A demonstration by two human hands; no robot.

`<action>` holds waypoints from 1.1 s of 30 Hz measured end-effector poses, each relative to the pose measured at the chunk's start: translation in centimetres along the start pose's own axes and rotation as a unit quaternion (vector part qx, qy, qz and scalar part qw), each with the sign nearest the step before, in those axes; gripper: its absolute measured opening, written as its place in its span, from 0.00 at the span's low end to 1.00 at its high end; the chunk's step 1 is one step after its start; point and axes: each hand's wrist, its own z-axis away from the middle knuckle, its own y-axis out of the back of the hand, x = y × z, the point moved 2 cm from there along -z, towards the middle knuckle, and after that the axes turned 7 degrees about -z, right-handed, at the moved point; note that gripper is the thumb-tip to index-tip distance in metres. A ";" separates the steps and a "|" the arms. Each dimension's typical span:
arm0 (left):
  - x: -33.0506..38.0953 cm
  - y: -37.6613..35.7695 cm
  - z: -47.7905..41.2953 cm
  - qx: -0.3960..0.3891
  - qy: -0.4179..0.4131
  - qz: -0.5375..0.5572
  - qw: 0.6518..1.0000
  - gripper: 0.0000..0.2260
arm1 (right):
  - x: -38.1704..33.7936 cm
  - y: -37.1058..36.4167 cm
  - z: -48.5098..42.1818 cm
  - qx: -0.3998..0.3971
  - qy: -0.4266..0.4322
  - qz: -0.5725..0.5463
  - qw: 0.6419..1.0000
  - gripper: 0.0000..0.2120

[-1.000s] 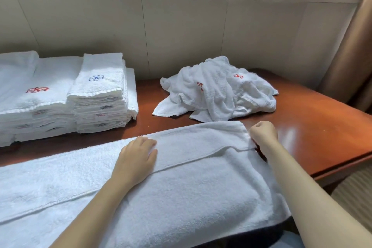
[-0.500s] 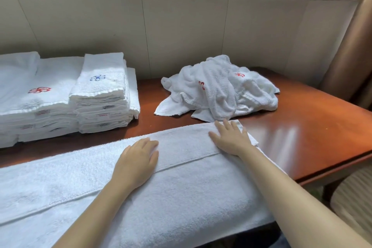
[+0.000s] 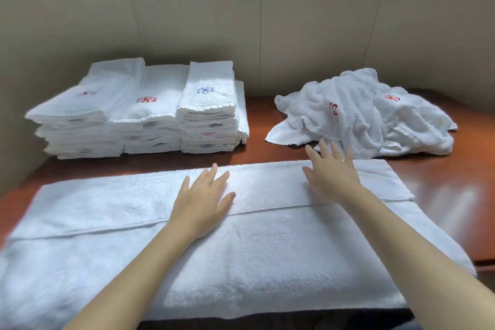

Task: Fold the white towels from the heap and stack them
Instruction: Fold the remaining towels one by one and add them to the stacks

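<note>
White: 1 towel (image 3: 241,249) flat, 3 stacks (image 3: 139,115), 1 heap (image 3: 361,115); both hands' (image 3: 203,203) grip apart.

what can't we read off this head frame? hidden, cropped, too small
- Heap, head view: towel count unreadable; crumpled layers cover each other.
- Folded stacks: label text too small; rear towels hidden behind the front ones.
- Spread towel: left end and near edge cut by the frame; layers under the fold hidden.
- Right hand: motion-blurred, contact with the towel unclear. Left hand lies flat, open.
- Table: mostly covered, right end cropped.
</note>
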 end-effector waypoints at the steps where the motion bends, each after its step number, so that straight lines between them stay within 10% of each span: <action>1: -0.8 0.1 0.4 0.009 0.029 -0.012 0.999 0.26 | -2.3 0.0 0.3 -0.001 0.053 -0.011 0.999 0.27; 7: -6.8 0.8 3.9 -0.097 0.089 0.035 0.991 0.25 | -12.3 -3.4 4.2 -0.156 0.209 -0.063 0.963 0.26; 11: -7.0 2.7 7.8 -0.027 -0.007 0.066 0.997 0.21 | -14.3 -2.8 5.7 -0.063 0.258 -0.011 0.964 0.22; 17: -5.1 1.9 15.3 0.087 -0.155 -0.036 0.983 0.23 | -17.8 -2.2 13.4 0.053 0.513 -0.097 0.851 0.21; 24: -6.8 -1.1 18.1 0.246 -0.248 -0.109 0.931 0.12 | -18.0 -4.7 16.3 0.060 0.524 0.067 0.847 0.50; 29: -8.0 -0.1 17.9 0.364 -0.255 -0.074 0.893 0.08 | -18.7 -3.3 16.2 0.094 0.545 -0.046 0.832 0.30; 33: -10.0 2.9 17.0 0.401 -0.141 -0.086 0.901 0.15 | -18.3 -1.0 13.7 0.035 0.406 -0.120 0.905 0.19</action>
